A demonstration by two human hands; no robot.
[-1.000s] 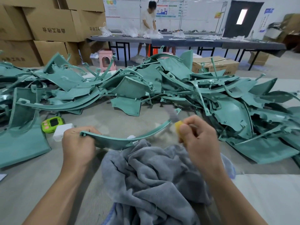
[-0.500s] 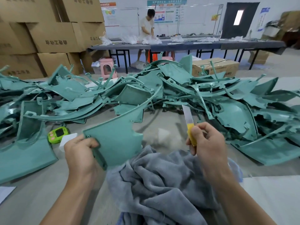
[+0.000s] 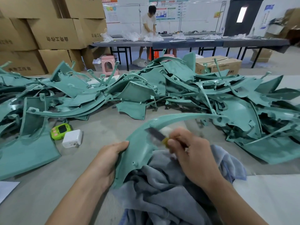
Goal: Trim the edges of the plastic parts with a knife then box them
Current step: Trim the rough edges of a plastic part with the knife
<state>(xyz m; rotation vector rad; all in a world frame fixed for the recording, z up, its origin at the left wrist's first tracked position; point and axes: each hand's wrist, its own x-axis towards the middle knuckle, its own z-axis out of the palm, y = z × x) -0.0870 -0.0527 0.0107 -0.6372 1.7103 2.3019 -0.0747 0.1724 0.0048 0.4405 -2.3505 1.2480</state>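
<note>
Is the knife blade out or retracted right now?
Out. On the knife, a dark blade projects from the yellow handle in the right hand, over the green plastic part. Contact is blurred.

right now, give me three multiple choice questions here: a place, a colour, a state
1. Where does the white charger lie?
A. on the pink stool
B. beside the green gadget
C. in a cardboard box
2. What colour is the knife handle?
A. red
B. black
C. yellow
3. What is the left hand doing?
A. gripping the curved plastic part
B. lying flat on the table
C. holding the knife
1 B, they sit side by side; 2 C, yellow shows at the right hand; 3 A, its thumb lies over the part's edge.
</note>
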